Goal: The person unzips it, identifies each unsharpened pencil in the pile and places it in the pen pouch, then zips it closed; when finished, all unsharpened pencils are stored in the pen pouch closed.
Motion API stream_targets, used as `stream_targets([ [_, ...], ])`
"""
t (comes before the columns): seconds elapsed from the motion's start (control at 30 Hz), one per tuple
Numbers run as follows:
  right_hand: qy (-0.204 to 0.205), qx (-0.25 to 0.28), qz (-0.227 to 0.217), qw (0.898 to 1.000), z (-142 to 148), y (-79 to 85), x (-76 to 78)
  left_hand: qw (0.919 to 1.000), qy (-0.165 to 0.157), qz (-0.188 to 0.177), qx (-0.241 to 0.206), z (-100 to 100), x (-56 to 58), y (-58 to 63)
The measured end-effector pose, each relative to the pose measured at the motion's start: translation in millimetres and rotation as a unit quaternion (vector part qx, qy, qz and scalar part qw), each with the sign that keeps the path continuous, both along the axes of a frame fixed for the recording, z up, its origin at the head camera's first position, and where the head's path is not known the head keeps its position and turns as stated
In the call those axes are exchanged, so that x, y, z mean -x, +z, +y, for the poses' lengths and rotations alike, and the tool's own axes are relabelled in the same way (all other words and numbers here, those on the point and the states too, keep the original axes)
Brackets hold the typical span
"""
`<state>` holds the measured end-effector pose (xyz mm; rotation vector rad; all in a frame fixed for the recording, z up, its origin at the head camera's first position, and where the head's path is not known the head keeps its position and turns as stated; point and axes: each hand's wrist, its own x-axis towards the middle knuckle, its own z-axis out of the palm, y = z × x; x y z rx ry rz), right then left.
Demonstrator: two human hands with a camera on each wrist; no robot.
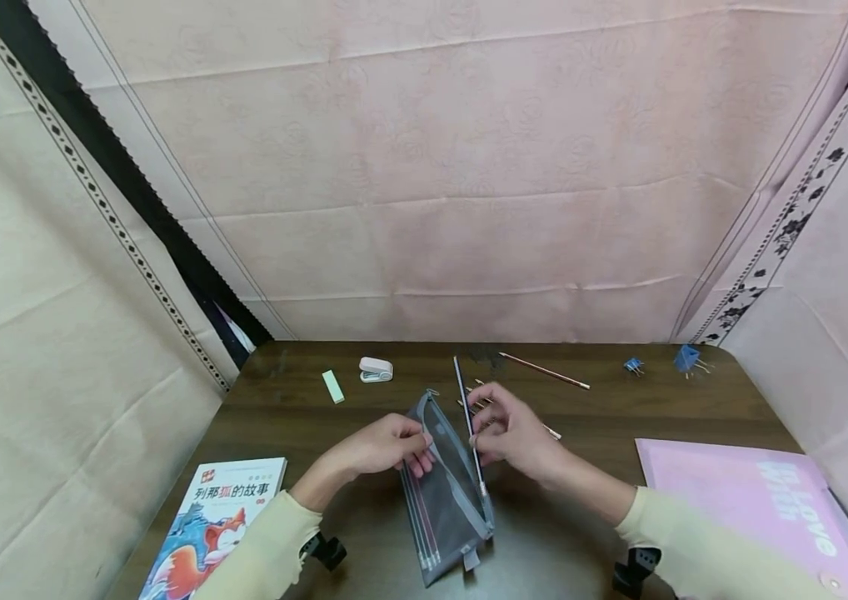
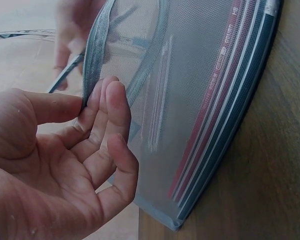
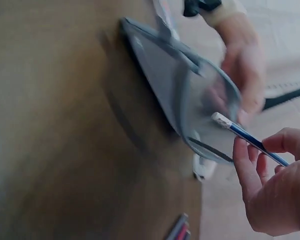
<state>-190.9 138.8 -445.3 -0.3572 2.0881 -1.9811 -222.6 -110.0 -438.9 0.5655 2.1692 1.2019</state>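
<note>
A grey mesh zipper pouch (image 1: 442, 508) stands tilted near the table's middle, its zipped mouth spread apart. My left hand (image 1: 394, 446) pinches the zipper edge between thumb and fingers. Through the mesh, several pencils (image 2: 210, 105), red and dark, show along one side in the left wrist view. My right hand (image 1: 510, 433) pinches a blue pencil (image 3: 247, 138) with a white eraser end. That eraser end points toward the pouch's open mouth, overlapping it in the right wrist view.
Behind the right hand lie several loose pencils (image 1: 555, 432) and a reddish pencil (image 1: 544, 369). A white stapler (image 1: 376, 370) and a pale green eraser-like strip (image 1: 332, 387) are at the back. Blue clip-like objects (image 1: 686, 358) sit back right. A book (image 1: 221, 517) and pink folder (image 1: 739, 500) flank the hands.
</note>
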Motion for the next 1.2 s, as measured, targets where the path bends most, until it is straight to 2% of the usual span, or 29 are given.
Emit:
stream_targets([
  [0.13,0.035,-0.032,-0.015,0.999,-10.7,-9.9,-6.8,1.0,-0.001,-0.001,-0.003,-1.5,0.1,0.5],
  [0.3,0.081,-0.045,-0.05,0.995,-15.1,-14.8,-11.1,1.0,-0.003,0.0,-0.005,-2.3,0.7,1.2],
  [0.57,0.099,-0.071,-0.072,0.99,-16.5,-17.3,-16.1,1.0,-0.002,0.004,-0.002,-2.7,0.9,0.5],
  [0.8,0.085,-0.089,-0.057,0.991,-14.5,-18.4,-18.1,1.0,0.0,0.004,-0.005,-2.6,-0.9,-0.1],
  [1.0,0.064,-0.116,-0.026,0.991,-12.8,-14.8,-16.0,1.0,-0.001,0.007,-0.001,-3.0,-1.9,0.7],
  [1.2,0.013,-0.136,0.022,0.99,-11.3,-11.0,-1.3,1.0,-0.004,0.003,-0.001,-2.9,-1.9,1.0],
])
